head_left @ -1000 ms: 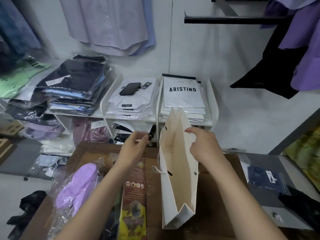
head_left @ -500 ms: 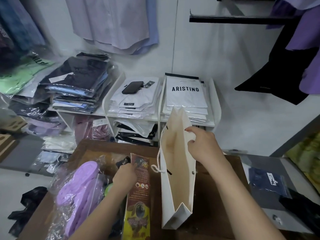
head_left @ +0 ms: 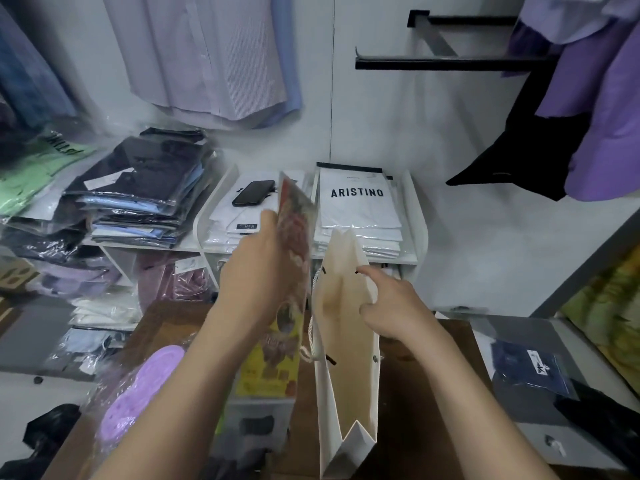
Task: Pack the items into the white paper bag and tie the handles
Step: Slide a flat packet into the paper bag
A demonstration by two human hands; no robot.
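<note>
Two bare hands worked at the white paper bag (head_left: 346, 393), which stood upright and open on the brown table (head_left: 415, 393). The left hand (head_left: 256, 271) was raised, its fingers wrapped round a flat printed packet (head_left: 294, 258) (red above, yellow below). It held the packet on edge and nearly upright just left of the bag's mouth, not yet inside. The right hand (head_left: 394, 306) held the bag's right wall near the rim, thumb on the inner face and forefinger stretched along the top edge. A rope handle (head_left: 313, 337) hung down the bag's left side, between bag and packet. Purple slippers (head_left: 138, 393) in clear plastic lay on the table beside the left forearm. Behind, a white shelf (head_left: 420, 230) carried bagged shirts (head_left: 356, 209) and a dark phone (head_left: 253, 192).
</note>
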